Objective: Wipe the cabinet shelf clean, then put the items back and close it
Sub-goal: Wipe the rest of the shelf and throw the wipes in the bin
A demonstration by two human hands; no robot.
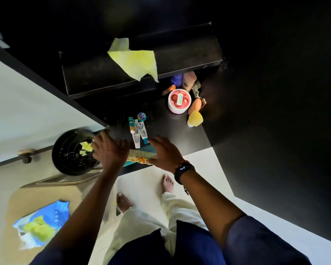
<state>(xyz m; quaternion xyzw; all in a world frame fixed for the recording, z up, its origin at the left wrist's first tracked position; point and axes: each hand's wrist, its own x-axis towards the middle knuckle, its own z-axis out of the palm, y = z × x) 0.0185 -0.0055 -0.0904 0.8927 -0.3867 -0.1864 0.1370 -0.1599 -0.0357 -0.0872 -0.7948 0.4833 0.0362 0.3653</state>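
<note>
Head view: my black cabinet shelf (96,77) has the yellow cloth (136,62) lying on it. My left hand (111,150) and right hand (165,152) are spread open over the comb (146,154), holding nothing. I should wipe first, slowly. The bin (73,152) holds yellow scraps.

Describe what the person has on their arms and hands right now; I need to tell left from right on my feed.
Both forearms are bare, with dark navy sleeves pushed up above the elbows. The right hand has a dark beaded bracelet or watch-like band at the wrist, and a small dark charm hanging from it. The left hand wears nothing at the wrist. No gloves or rings are visible.
</note>
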